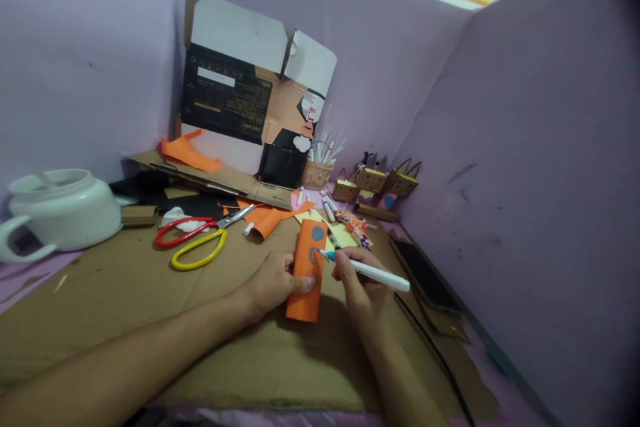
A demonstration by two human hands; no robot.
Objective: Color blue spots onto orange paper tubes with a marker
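Observation:
My left hand (275,283) grips an orange paper tube (303,307) from its left side, the thumb pressed on its front near the lowest circle. Three round shapes run down the tube: the top one is filled in blue-grey, while the middle and lowest show as outlines. In my right hand (363,283) is a white marker (380,273) with a blue tip. That tip touches the tube at the middle circle, or is very close to it. Red-and-yellow-handled scissors (200,240) lie to the left, their blades pointing away to the right.
A white pot (70,210) stands at far left. Behind are an unfolded cardboard box (225,93), orange paper scraps (190,152), a basket of markers (316,175) and small cardboard animal figures (373,180). A phone (425,273) and a black cable (435,347) lie at right.

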